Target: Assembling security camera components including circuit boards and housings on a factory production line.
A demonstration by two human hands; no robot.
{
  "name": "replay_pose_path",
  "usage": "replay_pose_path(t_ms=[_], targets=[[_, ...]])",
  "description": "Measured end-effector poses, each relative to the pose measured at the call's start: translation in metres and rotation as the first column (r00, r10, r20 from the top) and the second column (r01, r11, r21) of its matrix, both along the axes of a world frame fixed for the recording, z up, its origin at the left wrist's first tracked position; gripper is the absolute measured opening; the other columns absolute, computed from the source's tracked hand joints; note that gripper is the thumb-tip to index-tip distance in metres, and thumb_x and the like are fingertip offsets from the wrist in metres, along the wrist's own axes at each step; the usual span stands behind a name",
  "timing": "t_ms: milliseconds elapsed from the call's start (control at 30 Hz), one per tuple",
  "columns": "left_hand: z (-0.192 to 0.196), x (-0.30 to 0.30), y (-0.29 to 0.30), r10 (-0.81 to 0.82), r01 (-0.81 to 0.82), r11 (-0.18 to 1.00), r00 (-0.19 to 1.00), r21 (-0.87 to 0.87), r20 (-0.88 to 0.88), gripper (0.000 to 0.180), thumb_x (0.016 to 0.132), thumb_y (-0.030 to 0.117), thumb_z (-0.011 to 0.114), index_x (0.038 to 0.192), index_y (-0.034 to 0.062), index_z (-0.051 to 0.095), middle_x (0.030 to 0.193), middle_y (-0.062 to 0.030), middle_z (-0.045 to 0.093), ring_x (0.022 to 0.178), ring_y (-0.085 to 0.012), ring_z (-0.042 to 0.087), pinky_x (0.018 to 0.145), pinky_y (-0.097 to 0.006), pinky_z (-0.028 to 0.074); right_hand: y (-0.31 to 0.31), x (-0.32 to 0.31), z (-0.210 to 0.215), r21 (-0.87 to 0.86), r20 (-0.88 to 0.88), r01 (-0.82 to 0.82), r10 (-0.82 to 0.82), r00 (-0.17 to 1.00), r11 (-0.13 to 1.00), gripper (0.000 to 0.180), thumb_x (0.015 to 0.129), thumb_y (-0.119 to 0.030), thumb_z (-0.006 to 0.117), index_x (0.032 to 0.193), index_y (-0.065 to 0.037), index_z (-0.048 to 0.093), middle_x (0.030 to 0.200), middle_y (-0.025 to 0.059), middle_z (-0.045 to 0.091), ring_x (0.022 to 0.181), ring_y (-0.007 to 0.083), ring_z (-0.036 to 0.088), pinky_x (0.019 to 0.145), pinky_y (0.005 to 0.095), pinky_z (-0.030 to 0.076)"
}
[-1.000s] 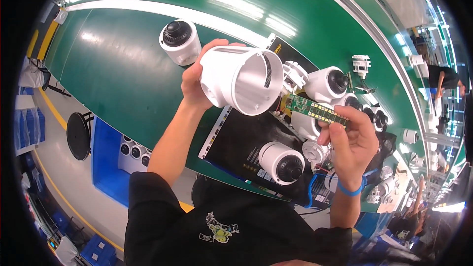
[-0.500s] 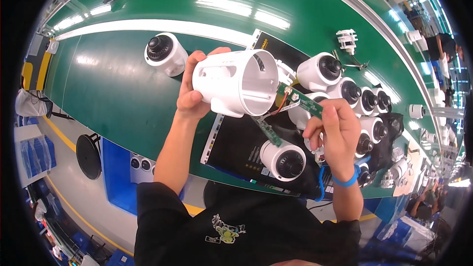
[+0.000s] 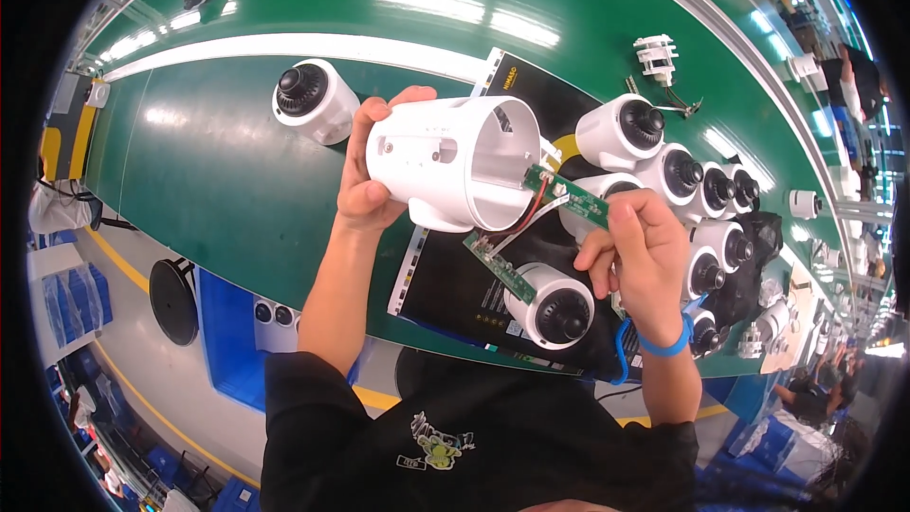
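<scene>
My left hand (image 3: pixel 356 192) is closed round the back of a white cylindrical camera housing (image 3: pixel 422 156), held above the bench with its open end facing right. Side slots and a rounded bump show on its wall. Between the thumb and fingers of my right hand (image 3: pixel 646 251) is the outer end of a narrow green circuit board (image 3: pixel 580 201). The board's other end is at the housing's mouth. Red, black and white wires (image 3: pixel 531 218) link it to a second green circuit board (image 3: pixel 500 267), which hangs below the opening. A blue wrist strap (image 3: pixel 670 339) circles my right wrist.
Several white dome cameras (image 3: pixel 621 133) with black lenses stand to the right on a black printed mat (image 3: pixel 455 275). Another dome camera (image 3: pixel 316 102) is at the left on the green bench (image 3: pixel 209 152). A white bracket part (image 3: pixel 656 60) with wires lies beyond. Below are a blue bin (image 3: pixel 227 341) and a black stool (image 3: pixel 173 301).
The housing has turned about its length in my left hand, so its slots sit differently. Both boards have shifted, the hanging one leftward and up. My right hand keeps its pinch.
</scene>
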State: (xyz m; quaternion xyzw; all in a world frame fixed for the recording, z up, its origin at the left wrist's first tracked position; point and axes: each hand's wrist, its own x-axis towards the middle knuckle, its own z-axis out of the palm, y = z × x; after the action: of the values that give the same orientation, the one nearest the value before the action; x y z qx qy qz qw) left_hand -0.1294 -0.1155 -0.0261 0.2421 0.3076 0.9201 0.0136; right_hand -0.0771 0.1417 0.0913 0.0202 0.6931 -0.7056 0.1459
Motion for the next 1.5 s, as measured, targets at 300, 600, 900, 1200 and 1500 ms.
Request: replay_pose_path(t_ms=[300, 600, 900, 1200, 1500], targets=[[-0.004, -0.002, 0.0, 0.018, -0.017, 1.0, 1.0, 0.026, -0.013, 0.065, 0.066, 0.02, 0.078, 0.123, 0.0186, 0.045, 0.14, -0.0185, 0.034, 0.128, -0.0357, 0.04, 0.1, -0.045, 0.044, 0.0, -0.002, -0.006, -0.005, -0.007, -0.016, 0.016, 1.0, 1.0, 0.02, 0.099, -0.017, 0.045, 0.096, 0.002, 0.05, 0.065, 0.0155, 0.062, 0.04, 0.0101, 0.051, 0.036, 0.0185, 0.031], [-0.002, -0.003, -0.003, 0.001, -0.006, 0.999, 0.995, -0.046, -0.097, 0.064, 0.064, 0.022, 0.075, 0.121, 0.0243, 0.047, 0.137, -0.0112, 0.038, 0.128, -0.0376, 0.035, 0.105, -0.052, 0.037, -0.002, -0.003, -0.004, -0.04, 0.03, 0.001, 0.001, 1.0, 0.999, 0.017, 0.098, -0.014, 0.045, 0.096, 0.003, 0.05, 0.065, 0.0157, 0.061, 0.04, 0.0098, 0.051, 0.036, 0.0193, 0.035], [0.0, -0.004, -0.004, 0.002, -0.01, 0.998, 0.991, -0.061, -0.134, 0.063, 0.065, 0.024, 0.074, 0.122, 0.026, 0.047, 0.137, -0.0109, 0.038, 0.129, -0.0361, 0.034, 0.105, -0.052, 0.036, -0.003, -0.001, -0.001, -0.026, 0.01, -0.005, 0.005, 1.0, 1.0, 0.014, 0.097, -0.01, 0.046, 0.095, 0.003, 0.05, 0.064, 0.015, 0.061, 0.04, 0.009, 0.05, 0.036, 0.0186, 0.034], [-0.001, -0.006, -0.004, 0.018, -0.022, 1.0, 0.974, -0.014, -0.228, 0.06, 0.066, 0.018, 0.074, 0.12, 0.0173, 0.05, 0.136, -0.0196, 0.038, 0.129, -0.0394, 0.037, 0.102, -0.054, 0.04, -0.004, -0.002, 0.012, 0.327, -0.112, -0.083, 0.125, 0.986, 0.941, 0.01, 0.094, -0.006, 0.051, 0.089, 0.002, 0.053, 0.053, 0.0053, 0.059, 0.039, 0.0044, 0.048, 0.038, 0.0181, 0.034], [-0.001, -0.004, -0.003, 0.046, -0.049, 0.999, 0.977, -0.013, -0.209, 0.062, 0.064, 0.019, 0.077, 0.12, 0.0195, 0.051, 0.136, -0.0198, 0.039, 0.129, -0.0383, 0.038, 0.102, -0.052, 0.04, -0.006, 0.005, 0.005, 0.255, -0.092, -0.055, 0.08, 0.993, 0.965, 0.008, 0.094, -0.005, 0.05, 0.089, 0.001, 0.052, 0.058, 0.0068, 0.062, 0.04, 0.004, 0.049, 0.039, 0.0181, 0.035]])
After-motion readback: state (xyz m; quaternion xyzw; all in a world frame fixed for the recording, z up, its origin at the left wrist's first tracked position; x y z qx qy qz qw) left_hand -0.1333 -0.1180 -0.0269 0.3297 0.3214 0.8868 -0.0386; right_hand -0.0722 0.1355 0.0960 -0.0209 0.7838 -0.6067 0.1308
